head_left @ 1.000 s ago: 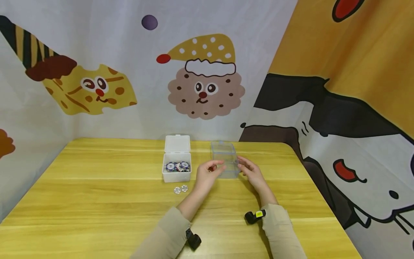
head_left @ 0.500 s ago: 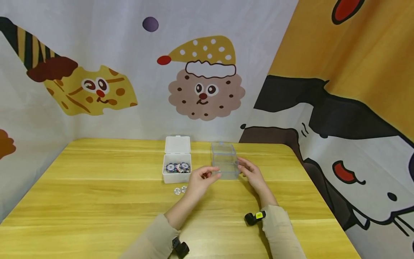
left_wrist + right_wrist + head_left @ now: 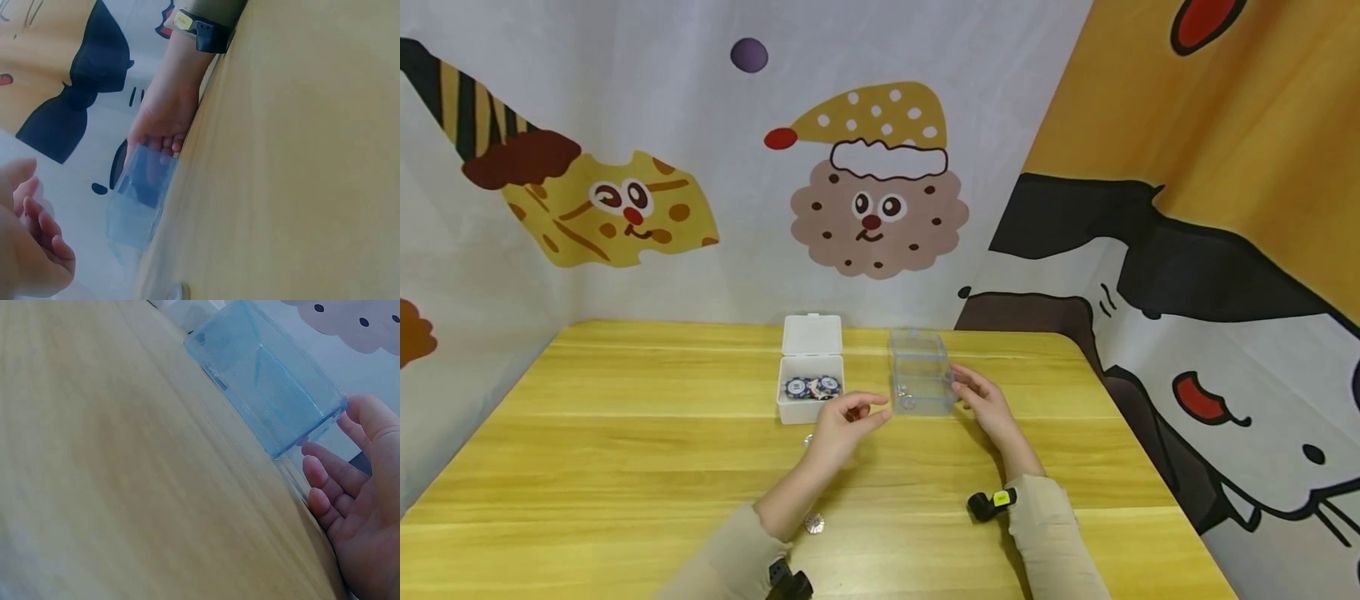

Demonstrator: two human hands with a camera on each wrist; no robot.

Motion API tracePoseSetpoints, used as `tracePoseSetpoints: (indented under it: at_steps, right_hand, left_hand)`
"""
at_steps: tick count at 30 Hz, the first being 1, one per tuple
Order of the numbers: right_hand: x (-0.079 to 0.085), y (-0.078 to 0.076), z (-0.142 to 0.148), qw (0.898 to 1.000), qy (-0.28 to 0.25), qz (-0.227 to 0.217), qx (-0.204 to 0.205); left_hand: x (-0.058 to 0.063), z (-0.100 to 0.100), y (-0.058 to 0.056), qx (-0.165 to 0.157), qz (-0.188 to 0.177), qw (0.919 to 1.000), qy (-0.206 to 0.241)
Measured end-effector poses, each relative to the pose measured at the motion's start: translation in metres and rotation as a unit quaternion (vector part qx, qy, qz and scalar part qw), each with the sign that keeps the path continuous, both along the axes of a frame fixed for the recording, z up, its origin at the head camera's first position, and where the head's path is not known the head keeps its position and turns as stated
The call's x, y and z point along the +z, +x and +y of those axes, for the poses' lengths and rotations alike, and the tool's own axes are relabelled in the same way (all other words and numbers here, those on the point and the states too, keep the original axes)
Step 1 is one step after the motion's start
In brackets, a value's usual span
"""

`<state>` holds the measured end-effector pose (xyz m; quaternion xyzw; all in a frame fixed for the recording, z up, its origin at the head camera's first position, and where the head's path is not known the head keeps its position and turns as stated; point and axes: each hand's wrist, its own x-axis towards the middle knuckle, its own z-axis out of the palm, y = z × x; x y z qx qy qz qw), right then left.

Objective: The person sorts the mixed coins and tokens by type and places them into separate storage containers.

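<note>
An open clear plastic box [image 3: 922, 367] stands at the back of the table, its lid tipped back. A few small clear, faceted discs [image 3: 907, 402] lie inside its near left part. My right hand [image 3: 988, 404] holds the box's right side with thumb and fingers; in the right wrist view its thumb touches a corner of the box. Just left of the box, my left hand [image 3: 846, 427] has thumb and index apart with nothing visible between them. Below its wrist lies another clear disc [image 3: 815, 523]. One more disc [image 3: 808, 440] is partly hidden behind the left hand.
A white box [image 3: 811, 412] with its lid up stands left of the clear box, holding several blue-and-white poker chips [image 3: 812, 387]. Both stand near the far edge of the wooden table [image 3: 625, 467], in front of a printed curtain [image 3: 722, 208].
My left hand has moved from over the clear box to its left. Discs now show inside the box, and a disc by the left wrist has come into sight. The right hand stays put.
</note>
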<state>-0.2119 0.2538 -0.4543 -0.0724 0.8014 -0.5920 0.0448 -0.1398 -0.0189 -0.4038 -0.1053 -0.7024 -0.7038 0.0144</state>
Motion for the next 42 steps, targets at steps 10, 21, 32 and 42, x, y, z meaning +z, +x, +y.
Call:
tracePoseSetpoints:
  at_steps: [10, 21, 32, 42]
  right_hand:
    - [-0.001, 0.001, 0.002, 1.0, -0.004, 0.0, 0.0]
    - [-0.002, 0.001, 0.001, 1.0, -0.004, -0.002, 0.0]
    - [-0.001, 0.001, 0.0, 1.0, -0.001, -0.002, -0.003]
    - [-0.002, -0.001, 0.001, 1.0, -0.004, 0.003, -0.002]
  left_hand:
    - [-0.042, -0.02, -0.008, 0.017, -0.023, 0.9996, -0.002]
    - [-0.037, -0.046, 0.003, 0.005, -0.062, 0.9974, -0.036]
    - [-0.06, -0.069, -0.002, -0.004, -0.053, 0.9948, -0.087]
    - [-0.066, -0.088, -0.01, -0.019, -0.024, 0.9872, -0.156]
